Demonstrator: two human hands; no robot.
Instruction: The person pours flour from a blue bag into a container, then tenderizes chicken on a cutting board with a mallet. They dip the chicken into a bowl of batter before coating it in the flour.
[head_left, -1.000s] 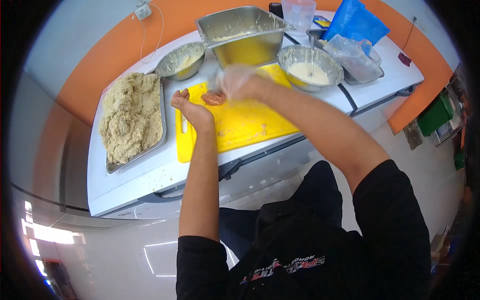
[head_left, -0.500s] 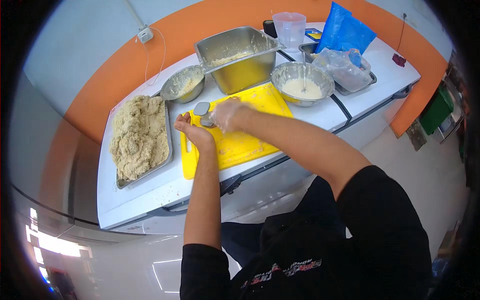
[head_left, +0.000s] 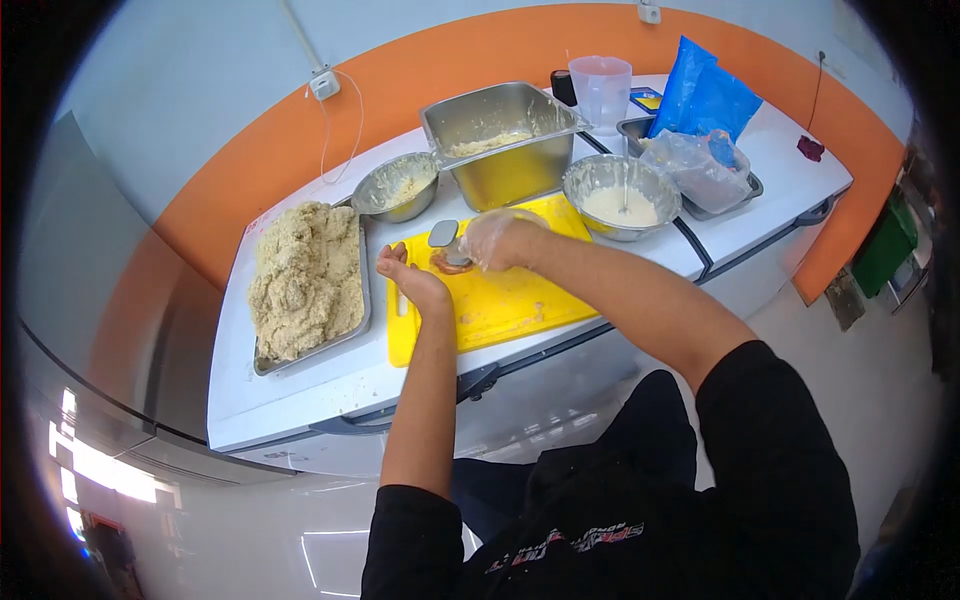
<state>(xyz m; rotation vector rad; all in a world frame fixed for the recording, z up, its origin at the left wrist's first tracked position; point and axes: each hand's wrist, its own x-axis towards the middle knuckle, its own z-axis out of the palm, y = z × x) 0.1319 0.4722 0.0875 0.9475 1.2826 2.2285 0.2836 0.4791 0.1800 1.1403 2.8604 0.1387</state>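
My right hand, in a clear plastic glove, is closed at the handle end of a grey meat mallet, whose grip is hidden by the fingers. The mallet's lower face is on or just above a flat reddish-brown piece of meat. Both are over the left half of a yellow cutting board marked with small pale scraps. My bare left hand stays beside the meat at the board's left edge, palm turned inward and fingers loosely apart, with nothing seen in it.
A tray heaped with pale crumbs stands left. Behind are a small metal bowl, a deep steel pan and a clear jug. Right of them sit a bowl of white batter and a blue bag.
The whole view has shifted, so the table appears lower and further right. More of the reddish meat now shows under the mallet. My left hand stays beside the board's left edge.
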